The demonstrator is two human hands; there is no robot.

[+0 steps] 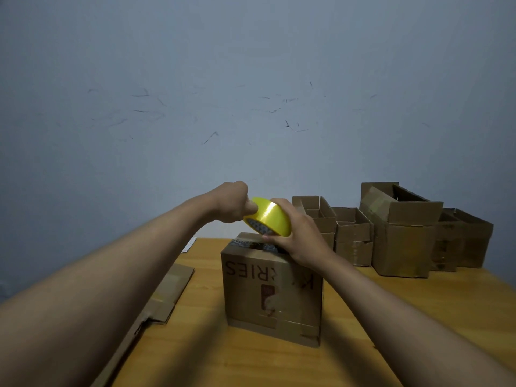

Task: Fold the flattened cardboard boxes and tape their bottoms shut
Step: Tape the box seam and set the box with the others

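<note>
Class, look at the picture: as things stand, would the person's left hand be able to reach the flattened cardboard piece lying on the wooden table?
Probably yes. The left hand pinches at the yellow tape roll, so it must let go first; the flattened cardboard piece lies uncovered below the left forearm.

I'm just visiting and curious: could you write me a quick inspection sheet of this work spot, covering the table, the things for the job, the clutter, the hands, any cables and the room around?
Surface: wooden table, light brown, grain visible.
Job's things: upside-down box standing at the middle, red print inverted; yellow tape roll held above its top; flattened cardboard lying at the left.
Clutter: folded boxes grouped at the back right, open tops up; a small pale item at the table's far left edge, too unclear to name.
Hands: left hand in a curled grip at the roll's edge; right hand holds the roll.
Cables: nothing seen.
Surroundings: grey-blue wall with dark scuff marks.
</note>
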